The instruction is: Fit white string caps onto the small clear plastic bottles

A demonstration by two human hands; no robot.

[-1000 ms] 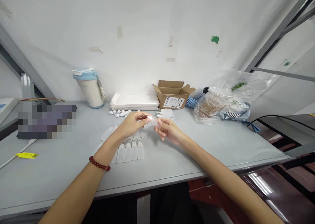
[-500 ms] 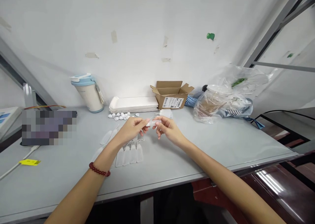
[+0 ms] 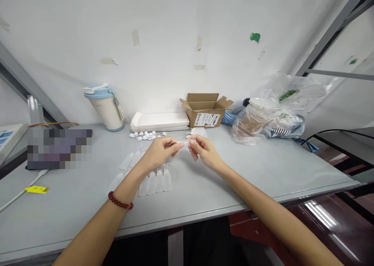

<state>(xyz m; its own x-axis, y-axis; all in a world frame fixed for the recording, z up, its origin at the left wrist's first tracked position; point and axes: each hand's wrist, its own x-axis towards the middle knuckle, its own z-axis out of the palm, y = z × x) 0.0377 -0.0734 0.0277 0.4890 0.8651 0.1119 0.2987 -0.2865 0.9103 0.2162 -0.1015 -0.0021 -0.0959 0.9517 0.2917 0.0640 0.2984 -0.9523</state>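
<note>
My left hand (image 3: 160, 151) and my right hand (image 3: 207, 153) meet above the middle of the table. Between their fingertips they pinch a small translucent tag-like piece (image 3: 187, 142), one end in each hand; a thin loop of cord shows by the left fingers. Fingers cover part of the piece, so its exact kind is unclear. Flat, frosted tag-like pieces with white cords (image 3: 159, 181) lie in rows below and beside my left hand, partly hidden by that forearm. Behind the hands sit several small white crumpled bits (image 3: 146, 136) and more corded white pieces (image 3: 198, 132).
Along the wall stand a cream tumbler with a blue lid (image 3: 105, 112), a stack of white flat packs (image 3: 160, 122) and an open cardboard box (image 3: 206, 112). A plastic-bagged cup (image 3: 251, 120) is at right. A pixelated dark object (image 3: 58, 149) and a yellow-tagged cable (image 3: 37, 189) lie left.
Both hands have shifted slightly right and sit closer together on the piece; the right fingers have closed in on its end. The view has tilted a little downward.
</note>
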